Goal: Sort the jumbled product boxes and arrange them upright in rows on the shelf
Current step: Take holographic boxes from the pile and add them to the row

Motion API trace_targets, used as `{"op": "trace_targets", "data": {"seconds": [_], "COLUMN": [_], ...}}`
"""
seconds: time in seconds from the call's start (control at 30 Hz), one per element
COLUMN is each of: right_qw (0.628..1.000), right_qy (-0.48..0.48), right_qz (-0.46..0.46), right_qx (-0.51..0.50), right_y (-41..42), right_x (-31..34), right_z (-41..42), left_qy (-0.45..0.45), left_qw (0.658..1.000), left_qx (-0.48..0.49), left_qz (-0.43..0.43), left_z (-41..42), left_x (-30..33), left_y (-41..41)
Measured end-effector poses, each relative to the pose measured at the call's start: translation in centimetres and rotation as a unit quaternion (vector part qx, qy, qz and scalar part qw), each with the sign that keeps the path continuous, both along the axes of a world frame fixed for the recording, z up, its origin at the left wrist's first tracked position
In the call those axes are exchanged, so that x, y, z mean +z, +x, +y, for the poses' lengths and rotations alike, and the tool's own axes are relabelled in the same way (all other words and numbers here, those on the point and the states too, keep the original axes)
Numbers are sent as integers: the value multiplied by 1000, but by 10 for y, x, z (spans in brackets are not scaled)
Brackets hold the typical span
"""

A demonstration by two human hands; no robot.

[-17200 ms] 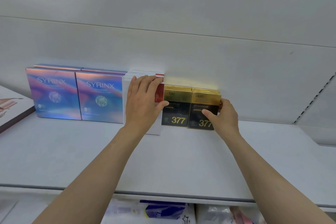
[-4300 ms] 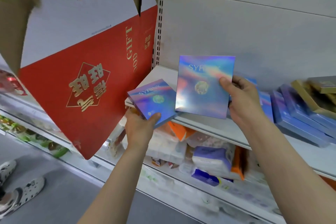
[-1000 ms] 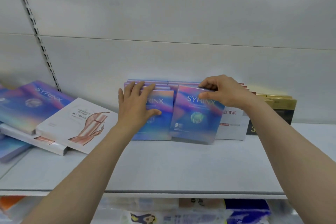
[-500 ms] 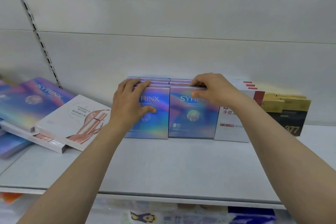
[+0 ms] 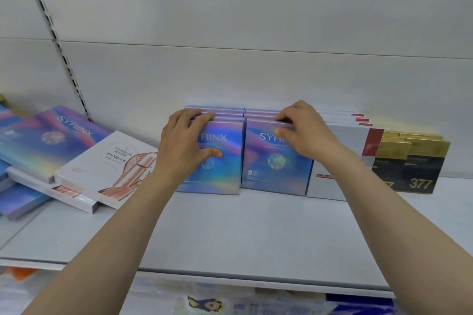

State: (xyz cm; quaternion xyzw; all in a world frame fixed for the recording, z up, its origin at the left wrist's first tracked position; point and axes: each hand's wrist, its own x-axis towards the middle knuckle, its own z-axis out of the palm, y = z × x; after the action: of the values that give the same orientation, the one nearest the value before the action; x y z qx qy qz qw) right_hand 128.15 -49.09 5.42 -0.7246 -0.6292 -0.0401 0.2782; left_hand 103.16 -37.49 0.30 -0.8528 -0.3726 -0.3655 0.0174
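Observation:
Two rows of iridescent blue SYRINX boxes stand upright against the back wall of the white shelf (image 5: pixel 230 233). My left hand (image 5: pixel 185 144) grips the front box of the left row (image 5: pixel 227 161), fingers over its top edge and thumb on its face. My right hand (image 5: pixel 300 133) holds the front box of the right row (image 5: pixel 271 169) the same way. To their right stand white boxes with red trim (image 5: pixel 343 161), then black-and-gold "377" boxes (image 5: pixel 419 163).
At the left lies a jumbled pile: a flat SYRINX box (image 5: pixel 48 138), a white MARUBI box (image 5: pixel 107 169) tilted over another white box, and more blue boxes beneath. A slotted upright (image 5: pixel 55 41) runs up the back wall. Packaged goods show on the shelf below.
The right front SYRINX box went from tilted forward to upright and flush with its row over the last second. Both hands stay on the front boxes, barely moving.

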Motion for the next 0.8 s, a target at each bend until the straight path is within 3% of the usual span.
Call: {"op": "trace_targets", "data": {"seconds": [0.37,0.53,0.8], "right_qw": [997,999,996], "right_qy": [79,4,11], "right_qz": [-18,-51,-93], "right_qx": [6,-6,-13], "right_y": [-13,-9,-9], "right_x": [-13,-15,-17], "right_z": [4,6,7], "left_qy": [12,8,-19], "left_qw": [999,999,1000], "left_qx": [-7,-2,-3], "left_qz": [-35,-43,-23], "left_z": [3,3,1], "left_x": [-3,-4,-1], "left_y": [-6,-2,7]}}
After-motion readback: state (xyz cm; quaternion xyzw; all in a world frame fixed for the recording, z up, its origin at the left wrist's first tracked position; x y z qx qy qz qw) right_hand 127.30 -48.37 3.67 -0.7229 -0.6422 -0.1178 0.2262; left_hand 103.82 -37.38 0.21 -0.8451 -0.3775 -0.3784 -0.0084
